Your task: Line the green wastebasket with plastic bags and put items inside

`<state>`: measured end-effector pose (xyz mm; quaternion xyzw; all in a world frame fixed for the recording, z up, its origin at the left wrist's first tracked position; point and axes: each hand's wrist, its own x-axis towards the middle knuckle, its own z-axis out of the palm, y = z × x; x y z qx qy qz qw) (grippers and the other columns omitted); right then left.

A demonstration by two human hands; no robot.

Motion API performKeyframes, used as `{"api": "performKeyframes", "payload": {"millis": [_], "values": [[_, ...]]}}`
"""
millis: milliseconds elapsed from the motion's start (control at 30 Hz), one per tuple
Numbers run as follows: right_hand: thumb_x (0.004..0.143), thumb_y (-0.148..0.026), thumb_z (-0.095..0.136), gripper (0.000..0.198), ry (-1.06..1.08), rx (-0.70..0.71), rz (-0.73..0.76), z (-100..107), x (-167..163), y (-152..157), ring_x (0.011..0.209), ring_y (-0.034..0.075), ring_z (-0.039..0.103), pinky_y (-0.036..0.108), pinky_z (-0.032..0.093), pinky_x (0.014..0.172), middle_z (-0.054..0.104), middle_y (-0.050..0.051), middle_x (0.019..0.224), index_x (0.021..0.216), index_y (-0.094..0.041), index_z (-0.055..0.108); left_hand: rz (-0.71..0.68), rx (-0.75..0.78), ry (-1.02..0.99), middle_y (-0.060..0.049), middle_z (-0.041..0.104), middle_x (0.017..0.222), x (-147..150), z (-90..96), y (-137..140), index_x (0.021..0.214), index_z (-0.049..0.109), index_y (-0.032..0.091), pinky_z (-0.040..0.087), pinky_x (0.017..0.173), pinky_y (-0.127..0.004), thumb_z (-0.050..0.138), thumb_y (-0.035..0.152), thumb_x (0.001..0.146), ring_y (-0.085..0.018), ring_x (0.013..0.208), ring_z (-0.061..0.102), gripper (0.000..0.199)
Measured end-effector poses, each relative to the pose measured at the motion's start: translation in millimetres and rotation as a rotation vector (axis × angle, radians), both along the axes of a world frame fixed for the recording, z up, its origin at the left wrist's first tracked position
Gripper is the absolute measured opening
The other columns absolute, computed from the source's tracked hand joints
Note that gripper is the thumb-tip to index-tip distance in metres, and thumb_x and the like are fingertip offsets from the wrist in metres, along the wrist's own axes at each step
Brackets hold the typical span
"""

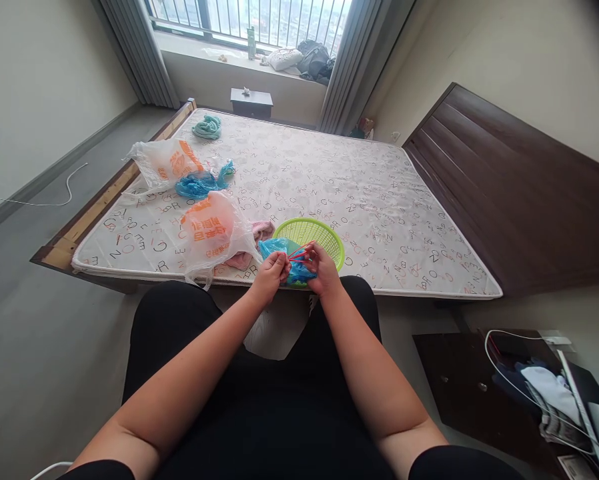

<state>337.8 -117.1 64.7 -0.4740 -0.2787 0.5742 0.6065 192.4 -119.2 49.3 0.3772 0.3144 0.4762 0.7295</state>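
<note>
Red string [302, 251] is stretched between my two hands, above a green plastic basket [335, 239] at the near edge of the mattress. My left hand [271, 275] pinches one end of it, close to a blue plastic bag [274, 247]. With its fingers bent, my right hand [324, 269] holds the other side of the string. Blue plastic also shows beneath and between the hands, partly hidden by them. Left of the basket lies a white plastic bag [214, 227] with orange print, and a pink cloth [240, 261] sticks out from under it.
On the lettered mattress [379, 220] are another white bag [167, 160], a second blue bag [199, 185] and a teal cloth [207, 127]. A dark headboard [509, 180] stands at the right. A nightstand [469, 373] with clothes and a white cable is at the lower right.
</note>
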Motion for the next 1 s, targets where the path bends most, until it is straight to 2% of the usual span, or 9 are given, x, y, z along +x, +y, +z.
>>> {"api": "performKeyframes", "payload": {"millis": [133,233,367,533,700,1000], "values": [[0.075,-0.062,0.066,0.041,-0.043,0.041,0.029,1,7,-5,0.05,0.008,0.032,0.024,0.023,0.043,0.059,0.001,0.079,0.078,-0.022,0.058,-0.029,-0.04,-0.006,0.002,0.055,0.069,-6,-4.8,6,0.081,0.049,0.019,0.025,0.044,-0.018,0.07,0.055,0.083,-0.004,0.047,0.035,0.042],[0.079,-0.058,0.062,0.039,-0.157,0.126,0.185,3,12,-10,0.053,0.009,0.035,0.025,0.026,0.046,0.062,0.003,0.086,0.071,-0.02,0.062,0.001,-0.1,-0.011,0.002,0.057,0.069,-9,-5.5,8,0.083,0.049,0.019,0.027,0.043,-0.017,0.073,0.055,0.08,-0.004,0.047,0.037,0.044],[0.085,-0.055,0.049,0.047,-0.3,0.169,0.476,7,17,-15,0.054,0.011,0.036,0.028,0.033,0.052,0.055,0.004,0.068,0.06,-0.017,0.064,0.042,-0.129,-0.036,0.003,0.055,0.067,-12,-6.0,11,0.08,0.047,0.019,0.027,0.044,-0.017,0.076,0.054,0.079,-0.004,0.047,0.038,0.045],[0.092,-0.051,0.047,0.049,-0.522,0.147,0.622,11,17,-14,0.053,0.011,0.036,0.026,0.031,0.054,0.045,-0.002,0.055,0.057,-0.018,0.059,0.093,-0.082,-0.023,0.003,0.054,0.064,-12,-10.7,13,0.08,0.049,0.018,0.027,0.045,-0.017,0.073,0.053,0.081,-0.004,0.047,0.038,0.043],[0.086,-0.054,0.061,0.041,-0.74,0.189,0.634,8,15,-13,0.06,0.011,0.039,0.024,0.03,0.056,0.047,-0.003,0.061,0.067,-0.018,0.061,0.143,-0.056,-0.007,0.004,0.054,0.064,-13,-14.7,14,0.079,0.049,0.018,0.028,0.045,-0.018,0.071,0.054,0.082,-0.004,0.047,0.038,0.042],[0.075,-0.038,0.071,0.025,-0.838,0.22,0.424,-11,7,-11,0.055,0.01,0.042,0.023,0.032,0.053,0.049,-0.008,0.062,0.084,-0.022,0.055,0.157,0.034,0.032,0.004,0.053,0.063,-11,-13.4,14,0.078,0.051,0.018,0.031,0.046,-0.019,0.067,0.052,0.087,-0.005,0.046,0.038,0.038]]}}
